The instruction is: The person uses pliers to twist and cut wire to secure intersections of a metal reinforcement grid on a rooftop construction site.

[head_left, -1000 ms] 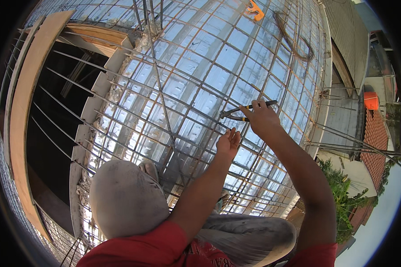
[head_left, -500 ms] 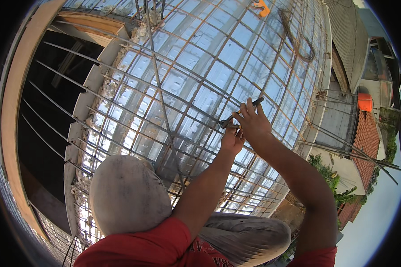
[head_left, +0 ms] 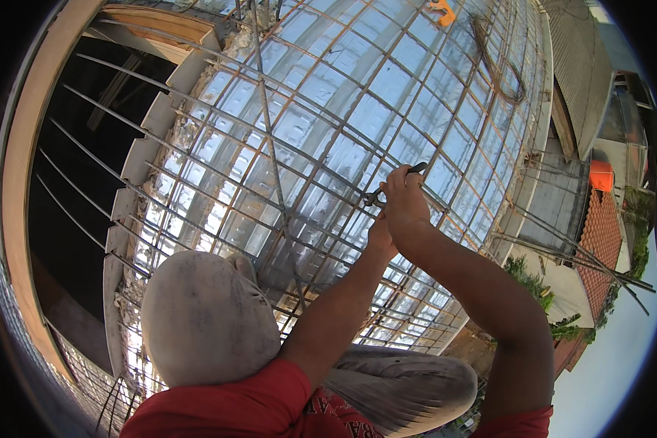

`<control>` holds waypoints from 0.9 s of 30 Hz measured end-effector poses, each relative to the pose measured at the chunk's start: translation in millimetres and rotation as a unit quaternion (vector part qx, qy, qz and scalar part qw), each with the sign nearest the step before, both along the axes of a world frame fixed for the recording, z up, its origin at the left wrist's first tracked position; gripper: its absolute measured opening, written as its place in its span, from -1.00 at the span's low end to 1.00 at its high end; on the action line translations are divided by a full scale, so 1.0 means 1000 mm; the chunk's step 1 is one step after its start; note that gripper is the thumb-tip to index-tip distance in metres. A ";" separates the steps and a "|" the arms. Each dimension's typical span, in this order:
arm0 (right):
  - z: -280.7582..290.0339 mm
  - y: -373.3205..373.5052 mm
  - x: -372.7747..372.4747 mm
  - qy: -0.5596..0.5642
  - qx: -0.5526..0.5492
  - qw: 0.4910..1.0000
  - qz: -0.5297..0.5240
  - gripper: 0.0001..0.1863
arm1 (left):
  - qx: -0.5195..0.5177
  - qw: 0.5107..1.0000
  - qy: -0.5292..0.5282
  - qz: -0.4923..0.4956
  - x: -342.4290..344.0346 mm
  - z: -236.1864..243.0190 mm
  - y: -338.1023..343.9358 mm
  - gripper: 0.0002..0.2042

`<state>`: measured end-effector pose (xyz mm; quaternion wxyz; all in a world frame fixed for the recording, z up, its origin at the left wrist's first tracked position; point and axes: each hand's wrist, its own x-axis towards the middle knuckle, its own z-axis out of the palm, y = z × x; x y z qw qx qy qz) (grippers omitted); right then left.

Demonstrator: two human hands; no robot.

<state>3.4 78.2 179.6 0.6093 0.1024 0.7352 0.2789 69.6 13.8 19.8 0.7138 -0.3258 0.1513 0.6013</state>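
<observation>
My right hand (head_left: 405,204) is closed around the dark handle of pincers (head_left: 373,198). The handle's end sticks out past my fingers on the far side, and the jaws show on the left, close over the crossing bars of a rebar mesh (head_left: 338,130). Just below and partly behind it, my left hand (head_left: 381,235) is closed by the tool's head at the mesh. Its fingers are mostly hidden by my right hand, and I cannot make out what they hold.
Shiny ribbed metal decking (head_left: 299,120) lies under the mesh. A thicker bar (head_left: 270,139) crosses it. At left is a dark opening (head_left: 73,182) with a wooden edge (head_left: 22,182) and protruding bars. Farther off lie an orange object (head_left: 444,12) and a coil of wire (head_left: 515,91).
My right hand has moved left and slightly down, closing in on my left hand and covering more of it. The pincers have turned with it. The whole view has shifted slightly.
</observation>
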 end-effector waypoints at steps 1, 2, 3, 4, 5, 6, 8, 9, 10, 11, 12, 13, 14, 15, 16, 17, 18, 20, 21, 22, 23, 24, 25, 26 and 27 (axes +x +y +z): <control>0.003 0.000 -0.008 -0.040 -0.008 0.999 0.012 -0.28 | 0.010 1.000 -0.013 0.015 0.003 -0.007 -0.002 -0.58; 0.003 -0.001 -0.015 -0.078 -0.015 0.996 0.027 -0.29 | 0.019 0.999 -0.024 0.033 0.007 -0.018 -0.004 -0.58; 0.001 -0.001 -0.017 -0.066 -0.024 0.997 0.034 -0.32 | 0.029 0.998 -0.034 0.051 0.011 -0.029 -0.006 -0.58; -0.002 0.001 -0.012 -0.060 -0.030 0.997 0.033 -0.35 | 0.015 0.999 -0.024 0.036 0.012 -0.025 -0.004 -0.59; -0.004 0.002 -0.006 -0.053 -0.037 0.997 0.033 -0.37 | 0.002 1.000 -0.013 0.022 0.013 -0.021 -0.002 -0.61; -0.006 0.001 0.000 -0.035 -0.020 0.999 0.029 -0.39 | -0.012 1.000 -0.003 0.007 0.014 -0.017 -0.001 -0.63; -0.003 -0.003 0.004 0.005 0.009 1.000 0.028 -0.41 | -0.017 1.000 0.007 -0.002 0.013 -0.020 -0.001 -0.64; -0.003 -0.004 0.004 -0.014 -0.014 0.999 0.031 -0.40 | -0.014 1.000 0.008 0.001 0.013 -0.021 -0.002 -0.64; 0.002 -0.003 0.001 -0.034 -0.037 0.998 0.031 -0.39 | -0.011 1.000 0.008 0.002 0.013 -0.021 -0.004 -0.65; 0.006 -0.003 -0.002 -0.054 -0.059 0.996 0.032 -0.38 | -0.006 1.000 0.006 0.001 0.013 -0.022 -0.005 -0.65; 0.011 -0.003 -0.006 -0.054 -0.064 0.996 0.025 -0.38 | -0.003 1.000 0.009 0.004 0.014 -0.021 -0.006 -0.66; 0.015 -0.003 -0.012 -0.053 -0.071 0.996 0.018 -0.37 | 0.002 1.000 0.014 0.010 0.014 -0.024 -0.007 -0.66; 0.016 -0.003 -0.015 -0.052 -0.078 0.996 0.012 -0.36 | 0.010 1.000 0.019 0.017 0.015 -0.027 -0.007 -0.66; 0.005 -0.004 -0.008 0.014 -0.045 0.997 -0.065 -0.41 | 0.020 0.999 0.029 0.026 0.015 -0.029 -0.007 -0.67; -0.016 -0.005 0.011 0.078 -0.008 0.987 -0.143 -0.46 | 0.028 0.998 0.036 0.030 0.016 -0.031 -0.008 -0.67; -0.030 -0.005 0.026 0.143 0.025 0.965 -0.217 -0.50 | 0.023 0.999 0.035 0.029 0.017 -0.034 -0.013 -0.67; -0.031 0.003 0.047 0.190 -0.027 0.926 -0.326 -0.58 | 0.009 0.999 0.029 0.021 0.017 -0.037 -0.021 -0.67; -0.028 0.009 0.078 0.241 -0.061 0.857 -0.450 -0.66 | -0.025 0.999 -0.026 -0.025 0.009 -0.030 -0.040 -0.69; -0.025 -0.003 0.090 0.249 -0.052 0.846 -0.469 -0.67 | -0.042 0.997 -0.052 -0.047 0.003 -0.028 -0.046 -0.68; -0.023 -0.010 0.101 0.257 -0.042 0.833 -0.489 -0.68 | -0.041 0.996 -0.057 -0.053 -0.003 -0.023 -0.047 -0.66; -0.026 -0.013 0.109 0.268 -0.049 0.828 -0.491 -0.71 | -0.041 0.995 -0.062 -0.060 -0.010 -0.019 -0.048 -0.63; -0.030 -0.011 0.115 0.280 -0.050 0.827 -0.486 -0.72 | -0.041 0.995 -0.068 -0.068 -0.015 -0.014 -0.046 -0.61; -0.032 -0.008 0.117 0.292 -0.052 0.827 -0.478 -0.73 | 0.000 0.996 -0.053 -0.066 -0.020 -0.016 -0.043 -0.54; -0.034 -0.006 0.118 0.303 -0.053 0.827 -0.471 -0.74 | 0.004 0.997 -0.038 -0.068 -0.023 -0.016 -0.040 -0.53; -0.036 -0.006 0.118 0.300 -0.064 0.830 -0.466 -0.72 | 0.008 0.997 -0.024 -0.070 -0.024 -0.015 -0.036 -0.52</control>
